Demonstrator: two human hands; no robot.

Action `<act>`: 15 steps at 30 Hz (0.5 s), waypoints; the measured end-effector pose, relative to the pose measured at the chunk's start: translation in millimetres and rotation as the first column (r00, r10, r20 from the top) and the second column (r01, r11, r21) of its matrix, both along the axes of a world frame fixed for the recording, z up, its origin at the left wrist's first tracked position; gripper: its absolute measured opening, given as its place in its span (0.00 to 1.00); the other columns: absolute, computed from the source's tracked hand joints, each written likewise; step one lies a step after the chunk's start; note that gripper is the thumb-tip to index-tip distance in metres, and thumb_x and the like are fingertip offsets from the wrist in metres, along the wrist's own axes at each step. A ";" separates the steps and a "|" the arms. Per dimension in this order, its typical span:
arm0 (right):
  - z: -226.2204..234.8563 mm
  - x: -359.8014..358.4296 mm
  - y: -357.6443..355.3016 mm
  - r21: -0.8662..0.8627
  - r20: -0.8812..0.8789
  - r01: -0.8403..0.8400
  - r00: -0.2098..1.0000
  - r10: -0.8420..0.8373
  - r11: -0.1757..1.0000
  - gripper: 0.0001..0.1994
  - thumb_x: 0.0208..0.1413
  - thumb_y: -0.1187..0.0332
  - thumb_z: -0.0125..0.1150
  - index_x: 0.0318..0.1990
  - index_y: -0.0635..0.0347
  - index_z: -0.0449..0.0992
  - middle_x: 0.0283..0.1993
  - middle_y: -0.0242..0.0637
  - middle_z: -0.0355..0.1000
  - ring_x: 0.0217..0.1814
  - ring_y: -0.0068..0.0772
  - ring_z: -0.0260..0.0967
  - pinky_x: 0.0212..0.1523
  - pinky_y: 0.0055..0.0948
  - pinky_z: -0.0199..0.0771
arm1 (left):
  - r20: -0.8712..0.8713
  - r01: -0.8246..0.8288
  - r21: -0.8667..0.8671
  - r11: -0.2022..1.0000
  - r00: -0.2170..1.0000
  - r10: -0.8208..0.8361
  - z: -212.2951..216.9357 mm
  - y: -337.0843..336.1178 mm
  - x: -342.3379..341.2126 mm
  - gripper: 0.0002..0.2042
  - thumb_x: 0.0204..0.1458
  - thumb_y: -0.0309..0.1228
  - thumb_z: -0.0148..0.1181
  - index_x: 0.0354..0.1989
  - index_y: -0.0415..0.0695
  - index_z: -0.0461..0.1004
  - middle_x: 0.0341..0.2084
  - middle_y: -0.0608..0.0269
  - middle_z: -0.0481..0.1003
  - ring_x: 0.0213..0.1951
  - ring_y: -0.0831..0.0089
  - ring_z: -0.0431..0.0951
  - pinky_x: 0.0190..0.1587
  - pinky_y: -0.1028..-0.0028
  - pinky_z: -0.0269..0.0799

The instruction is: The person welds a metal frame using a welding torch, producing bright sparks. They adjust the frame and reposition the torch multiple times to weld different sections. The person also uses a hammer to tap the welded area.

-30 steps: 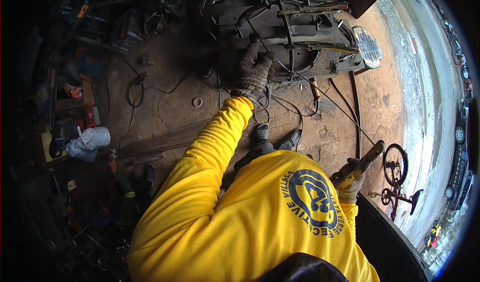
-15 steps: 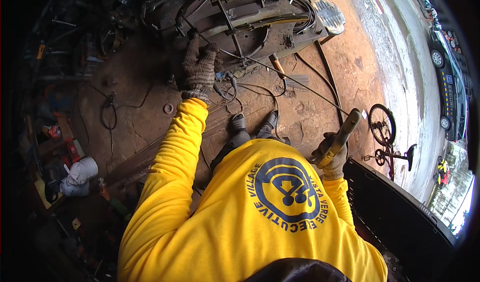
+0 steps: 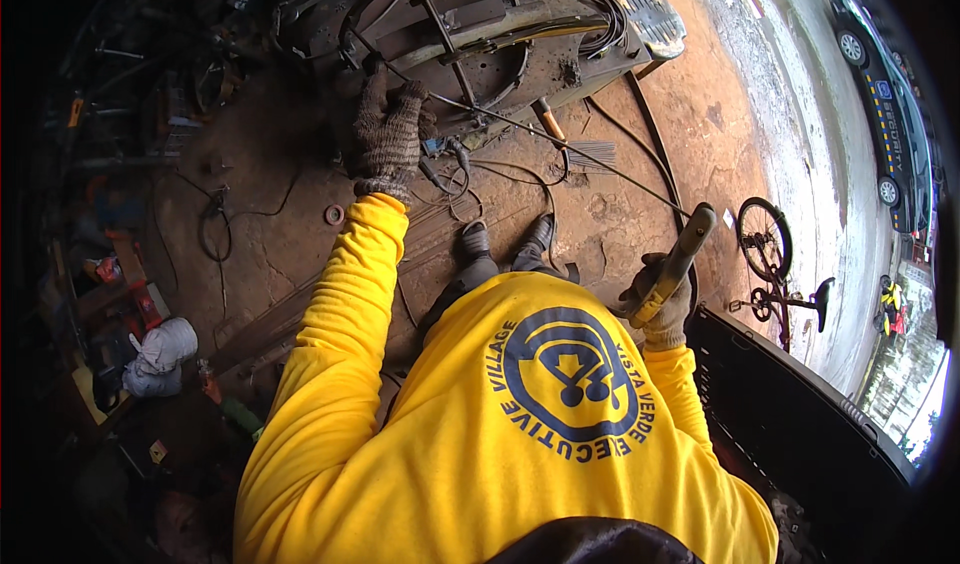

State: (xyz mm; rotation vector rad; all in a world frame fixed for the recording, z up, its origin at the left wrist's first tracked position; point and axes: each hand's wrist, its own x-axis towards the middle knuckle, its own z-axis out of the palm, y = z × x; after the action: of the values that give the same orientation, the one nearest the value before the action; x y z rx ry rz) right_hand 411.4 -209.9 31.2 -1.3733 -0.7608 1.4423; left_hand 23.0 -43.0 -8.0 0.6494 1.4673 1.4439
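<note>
My left hand point(image 3: 388, 134), in a brown knitted glove, reaches to the near edge of a rusty metal frame point(image 3: 480, 34). Its fingers are apart, the index finger stretched toward the frame; I cannot tell if the fingertips touch it. A long thin metal rod point(image 3: 590, 154) slants from the frame, just past these fingers, toward the tool on my right. My right hand point(image 3: 655, 304), gloved too, is closed round a tool with a yellow and grey handle point(image 3: 685, 249), at my right side. Whether the rod joins this tool is hard to make out.
An orange-handled tool point(image 3: 550, 119) leans by the frame, beside a bundle of thin rods point(image 3: 597, 154). Cables point(image 3: 655, 154) cross the floor. To the right are a bicycle point(image 3: 768, 254), a black panel point(image 3: 790, 404) and a parked car point(image 3: 880, 114). A pale bundle point(image 3: 163, 349) lies left.
The view has shifted slightly, so the frame and my left hand appear a little farther left. Both hands keep nearly the same pose, and the tool stays in my right hand.
</note>
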 end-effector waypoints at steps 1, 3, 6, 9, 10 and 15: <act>-0.4 0.5 0.1 -0.014 0.019 0.003 1.000 -0.002 1.000 0.23 0.50 0.65 0.71 0.51 0.67 0.72 0.29 0.32 0.70 0.28 0.26 0.71 0.31 0.30 0.81 | -0.004 -0.007 0.011 1.000 1.000 0.007 0.4 -0.5 0.8 0.36 0.56 0.30 0.67 0.72 0.46 0.56 0.33 0.63 0.78 0.24 0.78 0.76 0.26 0.76 0.76; -1.5 1.3 -0.5 -0.041 0.058 0.012 0.998 -0.010 0.999 0.23 0.50 0.65 0.71 0.51 0.67 0.72 0.29 0.32 0.71 0.28 0.26 0.71 0.31 0.30 0.81 | -0.012 -0.017 0.032 0.999 1.000 0.018 3.5 -1.5 2.9 0.34 0.57 0.30 0.67 0.71 0.45 0.59 0.32 0.64 0.77 0.24 0.79 0.76 0.26 0.77 0.76; 1.1 -0.6 0.1 -0.058 0.063 0.018 0.998 -0.015 0.998 0.22 0.50 0.67 0.71 0.51 0.67 0.72 0.29 0.32 0.71 0.28 0.26 0.71 0.31 0.30 0.80 | 0.018 -0.012 0.038 0.999 1.000 0.011 4.5 -3.1 3.1 0.33 0.56 0.29 0.67 0.70 0.44 0.59 0.34 0.64 0.77 0.25 0.78 0.77 0.26 0.77 0.76; 5.6 -4.1 1.6 -0.054 0.054 0.024 0.998 -0.021 0.998 0.21 0.51 0.68 0.70 0.51 0.66 0.72 0.30 0.33 0.72 0.28 0.25 0.71 0.31 0.29 0.80 | 0.021 -0.012 0.028 1.000 1.000 0.011 6.3 -2.8 3.1 0.33 0.56 0.29 0.67 0.70 0.43 0.59 0.33 0.64 0.77 0.25 0.78 0.76 0.26 0.77 0.76; 5.1 -4.0 1.3 -0.056 0.069 0.027 0.997 -0.023 0.998 0.21 0.51 0.68 0.70 0.50 0.66 0.72 0.30 0.33 0.72 0.28 0.25 0.71 0.31 0.29 0.80 | 0.013 -0.012 0.026 1.000 1.000 0.012 7.0 -2.8 3.4 0.33 0.56 0.29 0.67 0.70 0.43 0.59 0.33 0.64 0.77 0.25 0.78 0.76 0.26 0.77 0.76; 2.7 -2.4 -0.3 -0.025 0.067 0.010 0.998 -0.008 1.000 0.19 0.52 0.69 0.69 0.50 0.66 0.72 0.30 0.33 0.72 0.27 0.25 0.72 0.30 0.28 0.79 | 0.010 -0.018 0.033 0.999 1.000 0.018 9.8 -4.0 5.3 0.33 0.56 0.29 0.67 0.70 0.43 0.59 0.33 0.64 0.77 0.24 0.78 0.76 0.26 0.77 0.76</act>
State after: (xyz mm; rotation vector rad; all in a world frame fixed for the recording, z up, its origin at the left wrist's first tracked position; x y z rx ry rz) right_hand 409.0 -210.2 33.9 -1.4489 -0.7808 1.4085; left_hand 28.2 -47.0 1.7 0.6505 1.4476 1.4858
